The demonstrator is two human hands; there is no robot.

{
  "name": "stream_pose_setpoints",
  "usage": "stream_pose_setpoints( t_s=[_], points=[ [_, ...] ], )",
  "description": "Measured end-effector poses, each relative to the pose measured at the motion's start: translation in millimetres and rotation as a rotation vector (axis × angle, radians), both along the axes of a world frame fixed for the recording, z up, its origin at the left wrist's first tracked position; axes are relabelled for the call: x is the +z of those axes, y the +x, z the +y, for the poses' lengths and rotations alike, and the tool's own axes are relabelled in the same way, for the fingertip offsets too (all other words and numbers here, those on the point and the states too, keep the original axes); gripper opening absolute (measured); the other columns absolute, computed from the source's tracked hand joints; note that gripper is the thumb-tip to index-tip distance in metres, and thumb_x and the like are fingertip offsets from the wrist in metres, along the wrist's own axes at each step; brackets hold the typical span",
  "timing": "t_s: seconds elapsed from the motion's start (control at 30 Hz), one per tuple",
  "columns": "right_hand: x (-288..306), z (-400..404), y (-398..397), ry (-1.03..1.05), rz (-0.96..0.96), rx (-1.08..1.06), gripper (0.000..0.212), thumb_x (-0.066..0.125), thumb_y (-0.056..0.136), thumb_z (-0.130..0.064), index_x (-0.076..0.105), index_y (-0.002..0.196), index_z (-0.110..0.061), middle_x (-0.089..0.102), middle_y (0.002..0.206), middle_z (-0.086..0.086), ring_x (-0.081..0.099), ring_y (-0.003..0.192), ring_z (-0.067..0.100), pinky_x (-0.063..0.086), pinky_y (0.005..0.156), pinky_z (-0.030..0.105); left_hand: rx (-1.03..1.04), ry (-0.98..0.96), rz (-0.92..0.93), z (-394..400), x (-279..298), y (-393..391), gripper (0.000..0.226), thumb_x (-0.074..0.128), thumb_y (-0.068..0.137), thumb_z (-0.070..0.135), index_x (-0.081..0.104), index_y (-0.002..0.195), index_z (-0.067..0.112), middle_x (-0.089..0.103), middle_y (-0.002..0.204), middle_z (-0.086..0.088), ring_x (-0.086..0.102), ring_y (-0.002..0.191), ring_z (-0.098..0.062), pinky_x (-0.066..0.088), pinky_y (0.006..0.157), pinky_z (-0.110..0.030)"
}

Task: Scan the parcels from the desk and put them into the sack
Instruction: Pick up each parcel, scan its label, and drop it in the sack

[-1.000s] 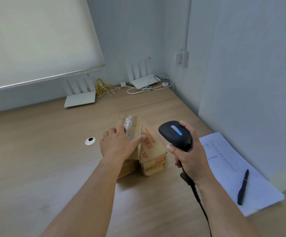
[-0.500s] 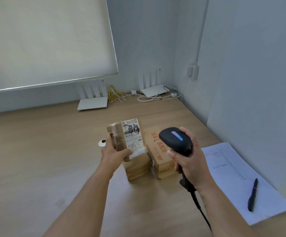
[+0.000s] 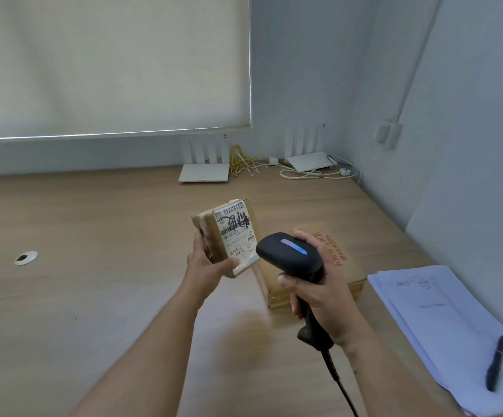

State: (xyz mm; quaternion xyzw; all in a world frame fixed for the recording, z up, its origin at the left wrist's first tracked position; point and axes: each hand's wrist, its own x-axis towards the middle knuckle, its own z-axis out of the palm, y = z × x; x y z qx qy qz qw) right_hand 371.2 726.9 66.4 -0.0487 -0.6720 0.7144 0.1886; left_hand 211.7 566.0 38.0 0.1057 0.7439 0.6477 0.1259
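Parcel (image 3: 229, 236): lifted above desk (image 3: 93, 281), label facing scanner (image 3: 289, 255)
Left hand (image 3: 206, 266): grips parcel's lower end
Right hand (image 3: 322, 299): wraps scanner handle
Second parcel (image 3: 319, 260): lies on desk behind scanner

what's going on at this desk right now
A person is scanning parcels. The left hand holds a small taped parcel up off the desk, its label facing the camera. The right hand grips a black corded scanner aimed at it. A second cardboard parcel lies on the desk behind the scanner. Papers with a pen lie to the right. No sack is in view.
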Motion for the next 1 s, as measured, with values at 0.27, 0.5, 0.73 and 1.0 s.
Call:
stream_pose_setpoints(
  t_s=[0.27, 0.5, 0.73, 1.0],
  points=[
    [0, -25, -6, 0.02, -0.019, 0.002, 0.068, 0.074, 0.073, -0.008, 0.053, 0.128, -0.042, 0.069, 0.097, 0.007, 0.049, 0.044, 0.027, 0.044, 0.044, 0.035, -0.029, -0.002, -0.006, -23, -6, -13, 0.094, 0.076, 0.075, 0.004, 0.022, 0.145, 0.036, 0.049, 0.133, -0.01, 0.055, 0.116, -0.028, 0.051, 0.094, -0.047],
    [-2, -47, -7, 0.012, -0.027, -0.037, 0.068, 0.073, 0.074, -0.006, 0.053, 0.13, -0.039, 0.067, 0.104, 0.005, 0.05, 0.043, 0.024, 0.044, 0.042, 0.032, -0.056, 0.019, 0.004, -39, -12, -20, 0.081, 0.073, 0.077, 0.0, 0.031, 0.136, 0.036, 0.054, 0.128, -0.007, 0.057, 0.114, -0.027, 0.054, 0.084, -0.038],
    [-8, -70, -7, -0.014, -0.045, -0.043, 0.068, 0.073, 0.073, -0.008, 0.053, 0.129, -0.041, 0.065, 0.078, 0.001, 0.047, 0.044, 0.026, 0.042, 0.044, 0.032, -0.082, 0.009, -0.002, -58, -18, -25, 0.082, 0.074, 0.076, 0.001, 0.032, 0.137, 0.037, 0.054, 0.126, -0.008, 0.058, 0.112, -0.027, 0.055, 0.066, -0.021],
    [-5, -79, -5, -0.059, 0.02, 0.003, 0.069, 0.075, 0.074, -0.005, 0.054, 0.129, -0.042, 0.066, 0.091, 0.017, 0.05, 0.043, 0.025, 0.045, 0.043, 0.029, -0.061, -0.015, -0.011, -75, -12, -13, 0.097, 0.075, 0.075, 0.002, 0.02, 0.146, 0.039, 0.048, 0.134, -0.009, 0.052, 0.12, -0.028, 0.045, 0.1, -0.052]
  ],
)
